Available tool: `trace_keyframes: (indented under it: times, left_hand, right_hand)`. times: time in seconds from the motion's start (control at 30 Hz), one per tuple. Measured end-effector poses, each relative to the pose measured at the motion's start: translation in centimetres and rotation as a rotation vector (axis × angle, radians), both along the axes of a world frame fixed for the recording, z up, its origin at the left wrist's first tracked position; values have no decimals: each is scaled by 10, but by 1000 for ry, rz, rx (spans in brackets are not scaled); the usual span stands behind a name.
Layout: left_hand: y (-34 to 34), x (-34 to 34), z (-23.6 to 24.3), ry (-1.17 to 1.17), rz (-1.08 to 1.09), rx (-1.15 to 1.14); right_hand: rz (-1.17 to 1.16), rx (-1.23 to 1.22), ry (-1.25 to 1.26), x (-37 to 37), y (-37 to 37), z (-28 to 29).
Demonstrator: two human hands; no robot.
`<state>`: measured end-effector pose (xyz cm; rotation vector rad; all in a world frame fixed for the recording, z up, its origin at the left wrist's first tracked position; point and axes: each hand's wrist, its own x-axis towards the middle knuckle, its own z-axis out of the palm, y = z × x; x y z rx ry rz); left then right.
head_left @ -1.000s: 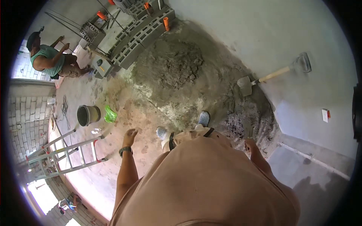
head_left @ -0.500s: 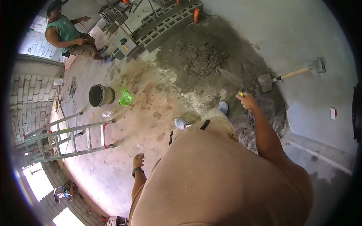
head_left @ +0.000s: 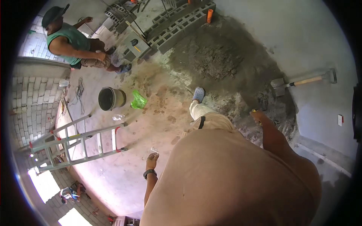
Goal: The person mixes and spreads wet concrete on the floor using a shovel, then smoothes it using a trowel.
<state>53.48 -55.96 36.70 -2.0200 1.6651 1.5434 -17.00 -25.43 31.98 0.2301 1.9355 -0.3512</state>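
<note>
My right hand [head_left: 260, 118] is closed around a trowel [head_left: 254, 110], whose yellow handle end shows at my fingers. Its blade points toward the wet grey mortar and blends into it. Past the blade lies a rough mound of mortar [head_left: 217, 64]. On the other side, my left hand [head_left: 152, 162], with a dark watch on the wrist, hangs beside my body. Its fingers are loosely bent and nothing shows in them. A scrap of clear plastic [head_left: 154, 150] lies on the floor just beyond it.
A shovel [head_left: 301, 81] rests by the right wall. Hollow blocks [head_left: 181, 28] and an orange pipe [head_left: 209, 16] stand ahead. At left are a bucket [head_left: 122, 98], a green bag [head_left: 138, 100] and a ladder [head_left: 83, 143]. A co-worker [head_left: 71, 43] stands far left; another person [head_left: 69, 194] is lower left.
I have stepped, with one shoe now showing instead of two. My right hand and the trowel have drawn back from the mortar mound. The co-worker at far left has come closer.
</note>
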Motion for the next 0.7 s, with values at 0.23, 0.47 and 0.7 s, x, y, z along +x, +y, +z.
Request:
trace_keyframes:
  times: [0.23, 0.47, 0.7]
  left_hand:
    - [-154, -27, 23, -88, 21, 32]
    - [-331, -154, 49, 42, -29, -120]
    - [-421, -284, 46, 164, -636, -150]
  right_hand:
    - [25, -4, 92, -47, -144, -80]
    - [173, -291, 23, -70, -336, -1]
    - [-40, -299, 94, -68, -364, -5]
